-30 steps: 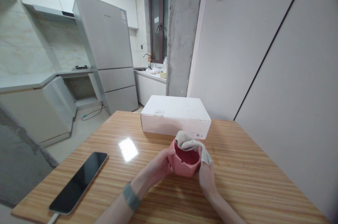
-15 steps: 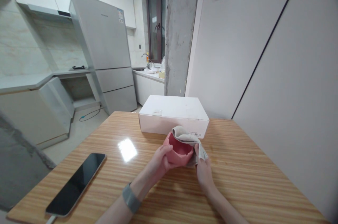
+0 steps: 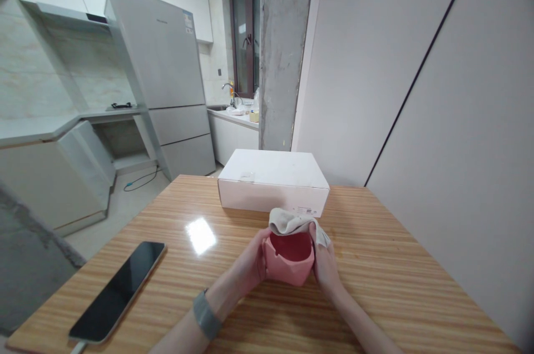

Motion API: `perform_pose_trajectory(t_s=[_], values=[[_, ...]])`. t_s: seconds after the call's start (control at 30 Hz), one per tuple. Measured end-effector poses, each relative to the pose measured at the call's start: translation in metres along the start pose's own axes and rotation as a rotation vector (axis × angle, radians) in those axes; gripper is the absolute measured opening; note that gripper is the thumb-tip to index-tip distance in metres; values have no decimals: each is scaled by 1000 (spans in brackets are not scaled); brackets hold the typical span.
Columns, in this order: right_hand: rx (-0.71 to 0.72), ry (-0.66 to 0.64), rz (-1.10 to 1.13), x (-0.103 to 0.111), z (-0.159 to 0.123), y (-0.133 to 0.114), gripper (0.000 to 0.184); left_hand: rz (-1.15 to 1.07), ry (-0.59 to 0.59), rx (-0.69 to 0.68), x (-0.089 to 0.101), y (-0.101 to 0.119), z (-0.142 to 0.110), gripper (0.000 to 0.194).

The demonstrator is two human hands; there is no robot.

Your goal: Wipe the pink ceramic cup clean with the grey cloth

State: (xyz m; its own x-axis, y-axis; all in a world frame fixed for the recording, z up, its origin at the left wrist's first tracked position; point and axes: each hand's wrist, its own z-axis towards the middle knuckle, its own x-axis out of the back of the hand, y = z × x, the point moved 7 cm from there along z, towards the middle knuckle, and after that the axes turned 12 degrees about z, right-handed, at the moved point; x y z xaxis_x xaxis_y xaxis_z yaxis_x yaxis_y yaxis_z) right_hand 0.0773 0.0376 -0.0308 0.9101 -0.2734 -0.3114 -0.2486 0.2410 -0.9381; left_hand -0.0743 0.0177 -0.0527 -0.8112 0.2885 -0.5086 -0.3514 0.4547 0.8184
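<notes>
A pink faceted ashtray (image 3: pixel 289 269) with small notches in its rim is held above the table, its hollow facing me. My left hand (image 3: pixel 252 259) is closed round its left side. At the right side my right hand (image 3: pixel 325 265) grips a light grey cloth (image 3: pixel 287 222), pressing it to the ashtray. The cloth drapes over the far rim. Some fingertips of both hands are hidden behind the ashtray and the cloth.
A white box (image 3: pixel 273 170) stands at the back of the wooden table (image 3: pixel 400 287), just beyond my hands. To the left lies a black phone (image 3: pixel 119 293) with a white cable plugged in. A fridge (image 3: pixel 167 65) and a grey pillar (image 3: pixel 281 54) rise behind.
The ashtray has come down and slightly right, its rim turning more level. My left hand's thumb has moved up along the rim, and the cloth has shifted with the right hand.
</notes>
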Motion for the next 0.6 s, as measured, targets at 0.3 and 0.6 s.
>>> perform_pose_trajectory(t_s=[0.3,0.6], values=[[203,-260,58,-29,-17,-13,46,-144,24,-348,-8,33,-10,48],[-11,-131,143,-14,-1,-10,46,47,-132,17,-7,4,-9,55]])
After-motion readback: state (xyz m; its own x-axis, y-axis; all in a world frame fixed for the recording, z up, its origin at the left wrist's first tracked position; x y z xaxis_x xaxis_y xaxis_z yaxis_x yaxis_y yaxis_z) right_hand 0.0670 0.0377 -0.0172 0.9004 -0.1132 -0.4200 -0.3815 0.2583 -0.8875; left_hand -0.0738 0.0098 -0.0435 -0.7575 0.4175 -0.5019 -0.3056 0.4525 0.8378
